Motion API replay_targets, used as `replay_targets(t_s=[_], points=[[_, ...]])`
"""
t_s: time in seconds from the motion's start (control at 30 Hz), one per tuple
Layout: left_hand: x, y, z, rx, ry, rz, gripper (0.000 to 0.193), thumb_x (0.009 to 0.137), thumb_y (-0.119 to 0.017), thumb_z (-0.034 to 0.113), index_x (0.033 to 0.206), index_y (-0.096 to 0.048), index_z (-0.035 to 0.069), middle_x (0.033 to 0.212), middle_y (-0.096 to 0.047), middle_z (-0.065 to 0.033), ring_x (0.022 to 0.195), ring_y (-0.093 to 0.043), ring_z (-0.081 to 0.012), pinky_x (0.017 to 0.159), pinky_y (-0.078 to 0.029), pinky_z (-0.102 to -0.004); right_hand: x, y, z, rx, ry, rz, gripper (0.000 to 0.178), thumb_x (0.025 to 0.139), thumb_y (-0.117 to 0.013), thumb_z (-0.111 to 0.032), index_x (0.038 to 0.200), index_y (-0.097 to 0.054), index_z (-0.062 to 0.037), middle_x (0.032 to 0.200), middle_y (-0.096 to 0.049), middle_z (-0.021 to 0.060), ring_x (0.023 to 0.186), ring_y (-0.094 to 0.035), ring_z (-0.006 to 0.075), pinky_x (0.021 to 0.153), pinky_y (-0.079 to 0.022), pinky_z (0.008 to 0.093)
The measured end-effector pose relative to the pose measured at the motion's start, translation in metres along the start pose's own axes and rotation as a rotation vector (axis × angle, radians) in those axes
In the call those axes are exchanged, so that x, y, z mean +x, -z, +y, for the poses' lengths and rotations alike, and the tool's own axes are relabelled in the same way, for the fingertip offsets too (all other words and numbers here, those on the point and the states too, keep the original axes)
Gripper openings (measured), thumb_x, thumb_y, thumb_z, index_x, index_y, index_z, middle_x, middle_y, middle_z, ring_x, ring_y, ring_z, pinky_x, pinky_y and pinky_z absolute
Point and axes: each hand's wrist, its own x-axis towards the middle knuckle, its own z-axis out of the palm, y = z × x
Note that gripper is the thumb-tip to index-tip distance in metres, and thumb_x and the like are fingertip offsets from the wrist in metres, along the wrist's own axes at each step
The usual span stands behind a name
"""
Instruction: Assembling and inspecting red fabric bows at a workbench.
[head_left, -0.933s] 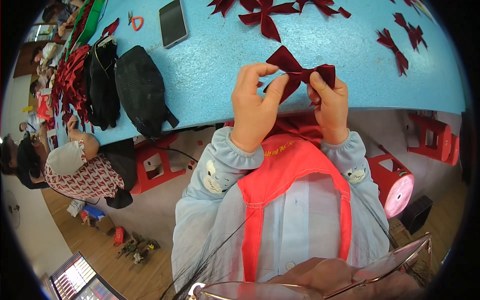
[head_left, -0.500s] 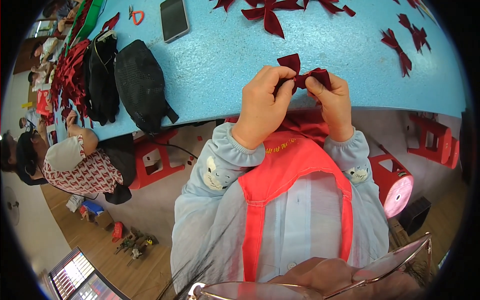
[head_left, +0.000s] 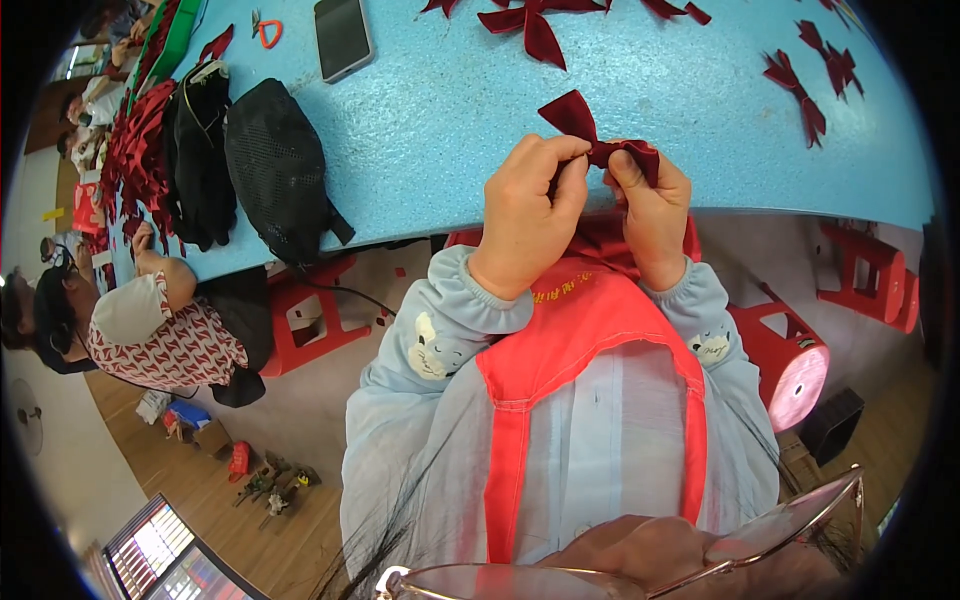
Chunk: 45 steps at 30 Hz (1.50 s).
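A dark red velvet bow is held between my two hands, just above the table's near edge. My left hand pinches it near its middle, thumb against curled fingers. With thumb and fingers, my right hand grips the loop on the right side. One ribbon end stands up beyond my left fingertips. The part of the bow under my fingers is hidden. More dark red bows lie on the blue table, including a loose bow to the right and a larger bow at the far middle.
On the left lie a black mesh bag, a black cloth pouch, a phone and orange-handled snips. A heap of red ribbon is beyond them. A co-worker sits at left. Red stools stand below the table.
The upright ribbon end has tilted left and spread wider. My right hand has shifted slightly left, with both hands still on the bow.
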Motion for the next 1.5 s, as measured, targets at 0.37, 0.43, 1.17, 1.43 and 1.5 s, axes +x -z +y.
replay_targets(t_s=[0.37,0.43,1.17,1.43,1.5], points=[[-0.004,0.000,0.001,-0.298,0.286,-0.026,0.006,0.083,-0.061,0.007,0.086,-0.062,0.001,0.067,-0.055,-0.0005,0.054,-0.050,-0.0117,0.047,-0.040,-0.0264,0.003,0.007,0.001,-0.271,0.277,-0.126,0.014,0.085,-0.062,-0.010,0.095,-0.064,-0.0017,0.078,-0.058,-0.0005,0.067,-0.048,0.0070,0.060,-0.037,0.0199],[-0.004,0.006,0.001,-0.597,0.664,-0.104,0.008,0.085,-0.060,0.010,0.087,-0.061,0.002,0.067,-0.053,0.0020,0.053,-0.047,-0.0101,0.046,-0.038,-0.0249,0.003,0.008,0.001,-0.335,0.335,-0.161,0.013,0.084,-0.062,-0.007,0.096,-0.064,-0.0013,0.079,-0.058,0.0003,0.068,-0.048,0.0079,0.061,-0.038,0.0204],[-0.025,-0.017,-0.012,-1.669,1.044,-0.298,0.015,0.092,-0.052,0.022,0.092,-0.051,0.006,0.081,-0.053,-0.0015,0.054,-0.039,-0.0049,0.040,-0.026,-0.0179,-0.005,0.009,0.002,-0.311,0.414,-0.091,0.027,0.077,-0.051,0.009,0.100,-0.062,-0.0004,0.079,-0.056,0.0032,0.071,-0.054,0.0106,0.064,-0.043,0.0220],[-0.011,-0.011,-0.011,-0.454,0.500,-0.039,0.014,0.087,-0.060,0.015,0.086,-0.059,0.001,0.069,-0.057,-0.0025,0.058,-0.046,-0.0054,0.047,-0.037,-0.0214,0.013,0.008,-0.027,-0.403,0.185,-0.242,0.012,0.086,-0.054,-0.002,0.096,-0.060,0.0011,0.086,-0.057,0.0009,0.080,-0.052,0.0080,0.072,-0.041,0.0217],[-0.012,-0.014,-0.009,-0.383,0.406,-0.039,0.016,0.086,-0.060,0.015,0.084,-0.061,-0.001,0.069,-0.059,-0.0029,0.061,-0.049,-0.0065,0.050,-0.040,-0.0227,0.012,0.009,-0.025,-0.480,0.127,-0.299,0.011,0.087,-0.054,-0.004,0.095,-0.059,0.0013,0.086,-0.056,0.0006,0.079,-0.051,0.0076,0.071,-0.041,0.0217]])
